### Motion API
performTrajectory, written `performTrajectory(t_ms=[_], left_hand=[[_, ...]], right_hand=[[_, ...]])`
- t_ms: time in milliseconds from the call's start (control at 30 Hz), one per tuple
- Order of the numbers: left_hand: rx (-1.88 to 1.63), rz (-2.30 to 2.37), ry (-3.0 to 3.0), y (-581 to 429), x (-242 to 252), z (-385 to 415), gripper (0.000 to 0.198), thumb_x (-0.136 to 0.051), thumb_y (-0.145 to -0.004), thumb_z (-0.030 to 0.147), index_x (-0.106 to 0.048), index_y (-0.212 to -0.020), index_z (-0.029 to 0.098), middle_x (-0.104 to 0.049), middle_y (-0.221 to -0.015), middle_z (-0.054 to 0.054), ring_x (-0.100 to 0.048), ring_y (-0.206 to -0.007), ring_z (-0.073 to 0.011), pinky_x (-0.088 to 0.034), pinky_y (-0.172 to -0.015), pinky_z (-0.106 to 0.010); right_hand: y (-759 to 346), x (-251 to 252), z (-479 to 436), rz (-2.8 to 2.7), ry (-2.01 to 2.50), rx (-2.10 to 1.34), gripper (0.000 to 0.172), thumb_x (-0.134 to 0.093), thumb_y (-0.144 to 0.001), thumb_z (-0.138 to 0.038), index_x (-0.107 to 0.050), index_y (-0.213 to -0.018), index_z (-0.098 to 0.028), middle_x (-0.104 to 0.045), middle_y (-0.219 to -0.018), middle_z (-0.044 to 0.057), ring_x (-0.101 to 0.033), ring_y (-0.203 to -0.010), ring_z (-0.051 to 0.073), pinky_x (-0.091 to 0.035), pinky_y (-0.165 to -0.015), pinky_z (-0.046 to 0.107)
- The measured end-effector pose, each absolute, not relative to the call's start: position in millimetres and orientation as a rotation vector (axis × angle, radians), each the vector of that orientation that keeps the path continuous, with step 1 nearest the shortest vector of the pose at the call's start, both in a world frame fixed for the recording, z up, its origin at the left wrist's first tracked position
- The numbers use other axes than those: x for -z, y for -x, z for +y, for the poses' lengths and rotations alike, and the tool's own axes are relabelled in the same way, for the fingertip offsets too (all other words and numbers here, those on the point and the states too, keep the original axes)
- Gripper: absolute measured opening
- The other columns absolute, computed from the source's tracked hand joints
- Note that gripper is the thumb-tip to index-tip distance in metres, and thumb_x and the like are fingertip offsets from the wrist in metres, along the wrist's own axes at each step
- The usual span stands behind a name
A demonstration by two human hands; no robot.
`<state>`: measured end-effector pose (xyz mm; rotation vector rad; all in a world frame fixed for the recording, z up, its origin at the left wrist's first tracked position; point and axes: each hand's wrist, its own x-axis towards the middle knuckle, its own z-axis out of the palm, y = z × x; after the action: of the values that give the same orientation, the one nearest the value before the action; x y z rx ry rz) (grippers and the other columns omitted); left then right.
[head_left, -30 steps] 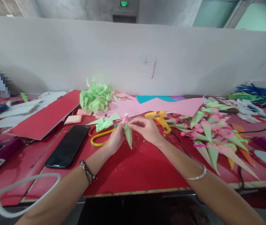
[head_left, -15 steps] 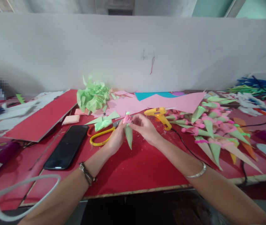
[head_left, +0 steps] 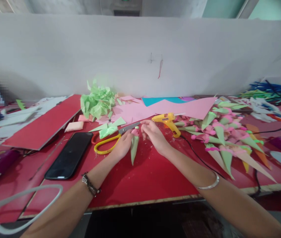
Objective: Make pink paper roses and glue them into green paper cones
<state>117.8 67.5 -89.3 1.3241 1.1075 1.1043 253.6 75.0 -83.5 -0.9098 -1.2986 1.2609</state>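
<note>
My left hand (head_left: 124,145) grips a small green paper cone (head_left: 134,148) with a pink paper top, its point hanging down over the red table. The cone's top carries a tiny light green tip. Just right of it is my right hand (head_left: 154,137), fingers bent and apart, not touching the cone; I see nothing held in it. Scissors (head_left: 105,145) with yellow and red handles lie beside my left hand, their blades passing behind the cone. A yellow glue gun (head_left: 169,124) rests beyond my right hand, its black cord trailing right.
Many similar paper cones (head_left: 222,134) are piled at right. A black phone (head_left: 69,155) lies at left, near a red board (head_left: 46,122). Crumpled green tissue paper (head_left: 98,102) and pink paper sheets (head_left: 150,110) stand along the white partition (head_left: 105,53). A white cable (head_left: 26,193) loops at lower left.
My right hand has let go of the cone and its fingers have drawn away to the right. The cone, still in my left hand, has dipped lower and its point has swung left.
</note>
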Motion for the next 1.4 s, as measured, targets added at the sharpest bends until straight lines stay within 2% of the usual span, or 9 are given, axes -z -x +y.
performTrajectory(t_ms=[100, 267, 567, 667, 733, 800, 867, 1067, 1400], left_hand=[[-1.052, 1.283, -1.707, -115.9, 88.7, 66.1, 0.023, -0.041, -0.080, 0.031, -0.060, -0.080, 0.018, -0.062, -0.086, -0.005, -0.050, -0.096, -0.0230, -0.030, -0.094, -0.037], [-1.050, 1.483, -2.236, -101.8, 75.0, 67.4, 0.033, -0.034, -0.084, 0.033, -0.053, -0.104, 0.015, -0.056, -0.102, -0.010, -0.049, -0.097, -0.0218, -0.036, -0.087, -0.035], [-0.576, 1.898, -2.415, -81.4, 63.8, 75.3, 0.046, -0.029, -0.084, 0.042, -0.059, -0.062, 0.016, -0.059, -0.062, -0.008, -0.053, -0.060, -0.0198, -0.035, -0.055, -0.029], [-0.631, 1.916, -2.510, -67.2, 63.5, 84.8, 0.039, -0.033, -0.083, 0.038, -0.062, -0.071, 0.015, -0.061, -0.071, -0.009, -0.057, -0.070, -0.0212, -0.040, -0.063, -0.030], [-0.771, 1.771, -2.652, -53.8, 66.7, 93.3, 0.032, -0.040, -0.080, 0.038, -0.060, -0.091, 0.016, -0.061, -0.094, -0.010, -0.054, -0.093, -0.0228, -0.040, -0.080, -0.032], [-0.723, 1.700, -2.743, -41.1, 72.5, 100.7, 0.046, -0.049, -0.074, 0.043, -0.052, -0.111, 0.016, -0.053, -0.114, -0.012, -0.044, -0.111, -0.0268, -0.035, -0.091, -0.037], [-0.540, 1.728, -2.701, -32.1, 78.9, 105.8, 0.059, -0.050, -0.072, 0.049, -0.043, -0.121, 0.018, -0.049, -0.120, -0.013, -0.042, -0.113, -0.0295, -0.034, -0.092, -0.042], [-0.537, 1.640, -2.685, -29.9, 82.4, 110.8, 0.048, -0.052, -0.072, 0.051, -0.055, -0.104, 0.015, -0.052, -0.108, -0.014, -0.046, -0.106, -0.0280, -0.037, -0.091, -0.038], [-0.929, 1.224, -2.671, -80.3, 65.9, 77.8, 0.042, -0.058, -0.072, 0.042, -0.052, -0.104, 0.016, -0.056, -0.095, -0.007, -0.053, -0.088, -0.0199, -0.041, -0.081, -0.032]], right_hand=[[-255.3, 82.5, 74.8, -1.252, 0.900, -1.244, 0.028, -0.051, -0.075, -0.042, -0.039, -0.091, -0.022, -0.040, -0.064, -0.008, -0.031, -0.042, 0.004, -0.023, -0.040, 0.020], [-256.3, 84.3, 75.0, -1.293, 0.920, -1.212, 0.027, -0.048, -0.075, -0.044, -0.041, -0.089, -0.022, -0.040, -0.063, -0.007, -0.031, -0.042, 0.005, -0.023, -0.040, 0.021], [-257.2, 85.2, 73.4, -1.367, 0.931, -1.178, 0.027, -0.048, -0.076, -0.046, -0.048, -0.083, -0.019, -0.040, -0.061, -0.007, -0.033, -0.044, 0.005, -0.023, -0.042, 0.021], [-257.7, 84.6, 73.1, -1.365, 0.933, -1.161, 0.027, -0.049, -0.075, -0.045, -0.049, -0.081, -0.019, -0.040, -0.059, -0.007, -0.033, -0.044, 0.005, -0.024, -0.042, 0.021], [-257.6, 84.3, 72.8, -1.371, 0.939, -1.139, 0.025, -0.049, -0.075, -0.044, -0.050, -0.080, -0.019, -0.041, -0.059, -0.006, -0.034, -0.045, 0.005, -0.025, -0.043, 0.021], [-257.3, 83.9, 72.5, -1.384, 0.946, -1.109, 0.022, -0.049, -0.075, -0.041, -0.050, -0.078, -0.019, -0.042, -0.060, -0.006, -0.036, -0.046, 0.006, -0.027, -0.045, 0.021], [-257.1, 83.6, 72.2, -1.399, 0.959, -1.079, 0.018, -0.049, -0.075, -0.037, -0.050, -0.077, -0.019, -0.043, -0.061, -0.005, -0.038, -0.048, 0.006, -0.028, -0.045, 0.021], [-257.4, 81.7, 71.1, -1.461, 0.966, -1.012, 0.011, -0.048, -0.075, -0.029, -0.051, -0.073, -0.019, -0.048, -0.063, -0.003, -0.045, -0.055, 0.009, -0.034, -0.049, 0.021], [-251.3, 83.1, 61.7, -1.651, 0.800, -1.016, 0.008, -0.055, -0.074, -0.026, -0.057, -0.079, -0.019, -0.057, -0.073, -0.001, -0.049, -0.055, 0.008, -0.041, -0.051, 0.022]])
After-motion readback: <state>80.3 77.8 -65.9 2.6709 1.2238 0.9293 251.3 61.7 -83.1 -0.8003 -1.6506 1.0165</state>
